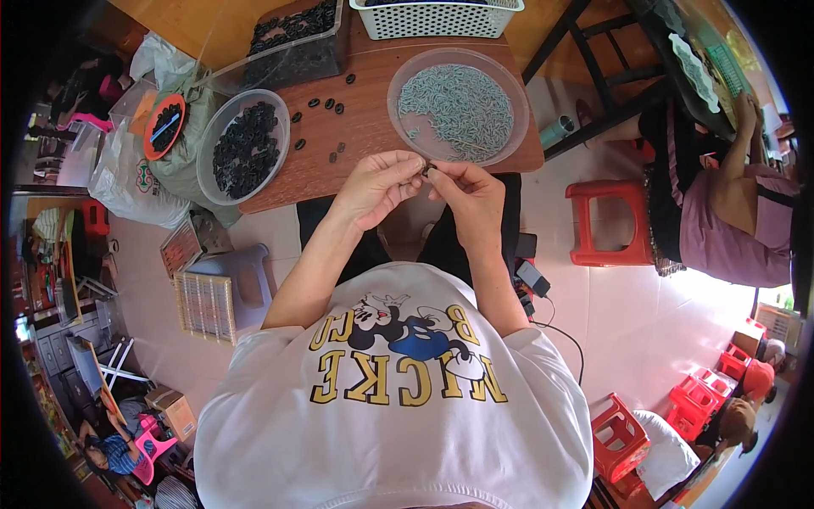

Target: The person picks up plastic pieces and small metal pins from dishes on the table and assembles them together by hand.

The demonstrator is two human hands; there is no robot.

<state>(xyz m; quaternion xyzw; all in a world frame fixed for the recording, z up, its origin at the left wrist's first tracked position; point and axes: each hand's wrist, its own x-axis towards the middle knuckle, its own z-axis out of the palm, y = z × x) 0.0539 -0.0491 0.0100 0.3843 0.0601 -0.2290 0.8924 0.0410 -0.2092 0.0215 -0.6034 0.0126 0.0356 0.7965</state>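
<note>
Above the near edge of the table, my left hand (387,184) and my right hand (468,193) meet fingertip to fingertip. Both pinch a small dark piece (426,169), partly covered by the fingers. Just beyond my right hand stands a round clear bowl (522,100) with many small greenish-silver screws (458,100). A second round bowl (203,157), at the table's left edge, holds a heap of black oval pieces (244,148). Several loose black oval pieces (329,103) lie on the wood between the bowls.
The brown wooden table (369,110) also carries a clear bin (326,61) of black parts and a white perforated basket (437,21) at the back. Bags (127,182) stand left. A red stool (606,222) and a seated person (729,204) are at right.
</note>
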